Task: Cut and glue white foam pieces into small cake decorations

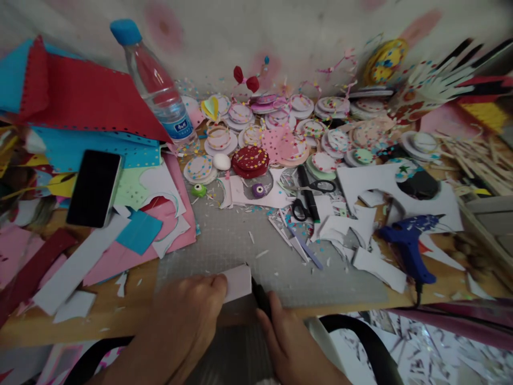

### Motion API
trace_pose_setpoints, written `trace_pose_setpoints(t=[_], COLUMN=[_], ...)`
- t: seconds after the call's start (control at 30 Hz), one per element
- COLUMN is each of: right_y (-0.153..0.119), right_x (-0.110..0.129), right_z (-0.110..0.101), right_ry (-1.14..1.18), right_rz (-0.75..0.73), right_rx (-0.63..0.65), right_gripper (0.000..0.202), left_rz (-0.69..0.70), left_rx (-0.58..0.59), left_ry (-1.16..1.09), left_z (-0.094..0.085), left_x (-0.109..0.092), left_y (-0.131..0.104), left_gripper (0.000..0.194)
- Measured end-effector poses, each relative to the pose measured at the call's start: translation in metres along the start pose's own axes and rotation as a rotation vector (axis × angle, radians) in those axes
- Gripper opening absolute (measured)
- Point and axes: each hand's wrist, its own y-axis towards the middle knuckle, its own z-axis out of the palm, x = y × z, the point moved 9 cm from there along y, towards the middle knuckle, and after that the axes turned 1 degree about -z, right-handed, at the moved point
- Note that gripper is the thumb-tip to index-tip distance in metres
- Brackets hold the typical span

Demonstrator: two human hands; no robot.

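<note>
A small white piece of foam board (pixel 239 283) is pinched in my left hand (pixel 196 299), between thumb and fingers, just over the front edge of the grey cutting mat (pixel 224 235). My right hand (pixel 286 334) is closed around the black handle of a craft knife (pixel 260 297). The knife's dark tip lies along the right end of the white piece; its blade hardly shows. White offcuts and a purple strip (pixel 306 247) lie on the mat beyond both hands.
Black scissors (pixel 310 198), a blue glue gun (pixel 409 248) and cut white sheets lie to the right. Decorated paper discs (pixel 250 161) crowd the back. On the left are a water bottle (pixel 162 93), a phone (pixel 95 187) and coloured sheets. Scraps litter the floor.
</note>
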Motion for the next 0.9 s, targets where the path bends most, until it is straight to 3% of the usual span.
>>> trace_pose_setpoints(t=[0.1,0.27,0.43,0.67,0.9], right_y=[-0.002,-0.013,-0.018,-0.009,-0.005], right_x=[0.001,0.005,0.015,0.017,0.017], right_z=[0.001,-0.015,-0.014,-0.009,-0.007], right_ry=[0.047,0.089,0.092,-0.103,-0.143], right_rz=[0.029,-0.028,-0.062,-0.045,-0.016], right_rx=[0.046,-0.092,-0.065,-0.076,-0.061], right_gripper=[0.028,0.032,0.031,0.027,0.026], left_rz=[0.004,0.056,0.040,0.052,0.073], left_rx=[-0.056,-0.107,-0.130,-0.142,-0.169], left_ry=[0.004,0.027,0.064,0.100,0.132], left_z=[-0.007,-0.022,-0.031,-0.033,-0.029], left_x=[0.004,0.004,0.002,-0.001,0.002], left_y=[-0.001,-0.001,-0.003,-0.004,-0.001], left_gripper=[0.040,0.033,0.033,0.032,0.031])
